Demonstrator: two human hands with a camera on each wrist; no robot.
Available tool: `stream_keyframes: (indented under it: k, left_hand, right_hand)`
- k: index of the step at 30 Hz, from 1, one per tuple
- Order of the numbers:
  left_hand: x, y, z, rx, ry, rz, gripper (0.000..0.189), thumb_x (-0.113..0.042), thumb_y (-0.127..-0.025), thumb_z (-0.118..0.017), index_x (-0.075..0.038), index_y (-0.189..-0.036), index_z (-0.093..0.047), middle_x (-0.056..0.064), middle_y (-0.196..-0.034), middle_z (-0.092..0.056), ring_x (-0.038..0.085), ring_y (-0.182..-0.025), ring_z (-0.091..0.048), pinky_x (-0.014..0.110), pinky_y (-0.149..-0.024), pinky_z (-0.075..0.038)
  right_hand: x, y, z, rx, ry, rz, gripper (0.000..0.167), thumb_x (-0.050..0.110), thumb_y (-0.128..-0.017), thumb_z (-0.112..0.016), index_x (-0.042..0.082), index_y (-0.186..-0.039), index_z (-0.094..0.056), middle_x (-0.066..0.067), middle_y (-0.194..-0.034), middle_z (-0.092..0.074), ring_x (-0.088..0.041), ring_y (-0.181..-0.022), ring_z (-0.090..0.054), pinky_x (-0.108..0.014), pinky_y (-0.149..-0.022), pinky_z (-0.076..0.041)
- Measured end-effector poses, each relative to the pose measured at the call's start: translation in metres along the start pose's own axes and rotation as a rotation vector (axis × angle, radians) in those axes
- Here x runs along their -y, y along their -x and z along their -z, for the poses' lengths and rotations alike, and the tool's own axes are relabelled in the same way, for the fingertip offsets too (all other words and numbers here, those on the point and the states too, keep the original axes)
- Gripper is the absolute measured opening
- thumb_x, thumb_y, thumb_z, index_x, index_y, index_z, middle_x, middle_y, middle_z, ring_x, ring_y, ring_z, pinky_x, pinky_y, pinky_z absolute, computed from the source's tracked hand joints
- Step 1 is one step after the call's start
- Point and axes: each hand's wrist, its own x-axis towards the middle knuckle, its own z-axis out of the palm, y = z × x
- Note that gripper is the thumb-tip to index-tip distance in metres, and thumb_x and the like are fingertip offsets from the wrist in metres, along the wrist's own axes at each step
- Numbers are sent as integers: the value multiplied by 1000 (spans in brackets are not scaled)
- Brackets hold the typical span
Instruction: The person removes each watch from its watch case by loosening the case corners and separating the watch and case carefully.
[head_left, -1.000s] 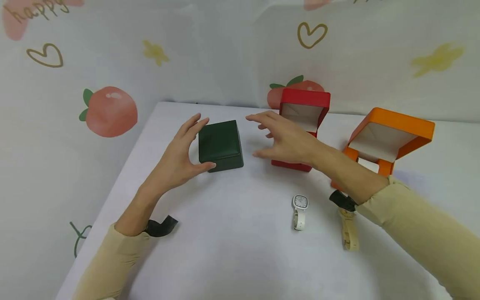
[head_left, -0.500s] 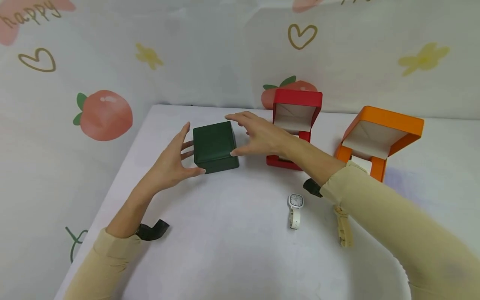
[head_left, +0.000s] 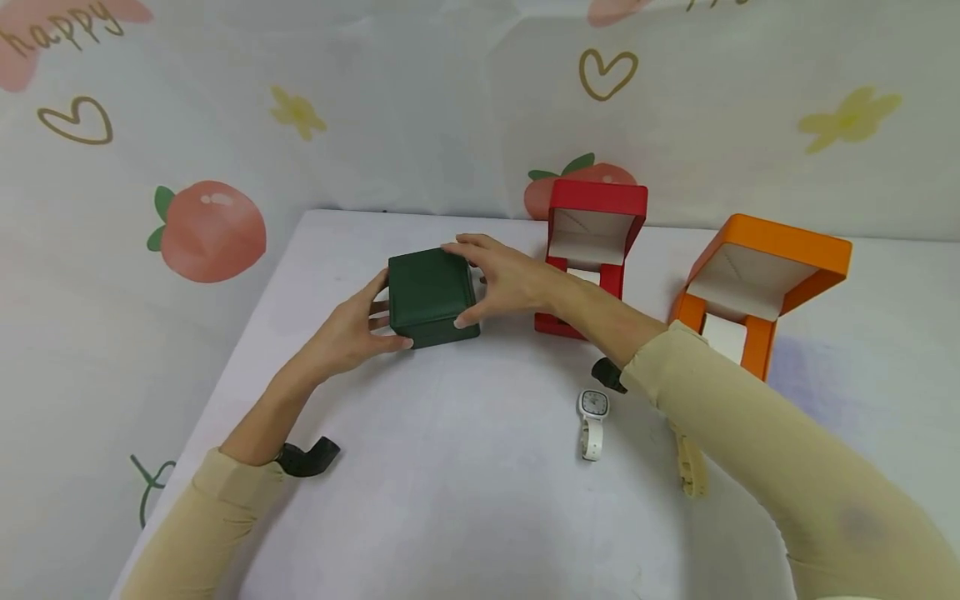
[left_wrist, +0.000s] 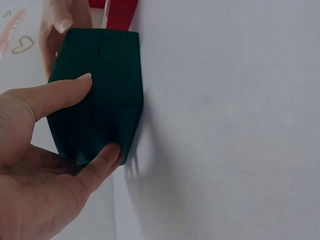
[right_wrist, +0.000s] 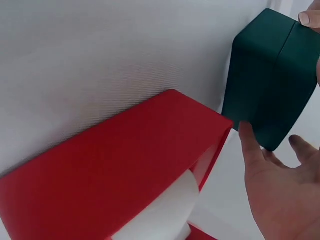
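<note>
Patterned white sheeting (head_left: 420, 108) backs a pale table (head_left: 450, 483); take the closed green box (head_left: 427, 283), toward the table's eleven o'clock, as the dial's centre. At eight o'clock the left hand (head_left: 343, 335) grips it, thumb on the near face close to the lid seam, fingers bent along the left side. Handled well, this grip would probably sit lower, on the base, to hold the box flat. At three o'clock the right hand (head_left: 517, 279) spans the lid, fingers moderately spread, thumb at the near corner and forefinger at the far one (how firmly they press, I cannot tell); even pressure seems best. Beyond, also toward three, stands an open red box (head_left: 598, 196), which that forearm should clear. At four o'clock lies a white watch (head_left: 592, 421); farther along, a beige watch (head_left: 692, 468), partly hidden by the sleeve (head_left: 750, 450). Outermost, at three, is an open orange box (head_left: 795, 246).
</note>
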Motion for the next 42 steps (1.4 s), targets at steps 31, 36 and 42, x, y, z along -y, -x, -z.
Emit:
stream_keyframes:
  k: [31,36,42]
  left_hand:
    - [27,-19,3,58,317,-33,94,5,-86,-72,-19,-159,-20,8,-160,-28,32,-142,-35,20,-96,-48]
    - [27,-18,3,53,345,-22,93,9,-85,-71,-15,-159,-19,10,-160,-28,32,-142,-35,20,-96,-48]
    - [29,-19,2,31,357,-13,89,4,-86,-72,-14,-159,-22,9,-158,-32,29,-143,-33,39,-112,-37]
  right_hand:
    - [-1,9,-8,-128,100,-113,100,50,-71,-85,15,-151,-36,-9,-148,-33,-20,-113,-51,-35,-96,-50]
    - [0,9,-8,-113,111,-123,102,52,-72,-83,22,-155,-33,-11,-148,-31,-24,-111,-55,-39,-95,-51]
    - [1,8,-6,-120,130,-111,100,52,-72,-83,19,-154,-35,-12,-146,-34,-23,-106,-57,-38,-93,-52]
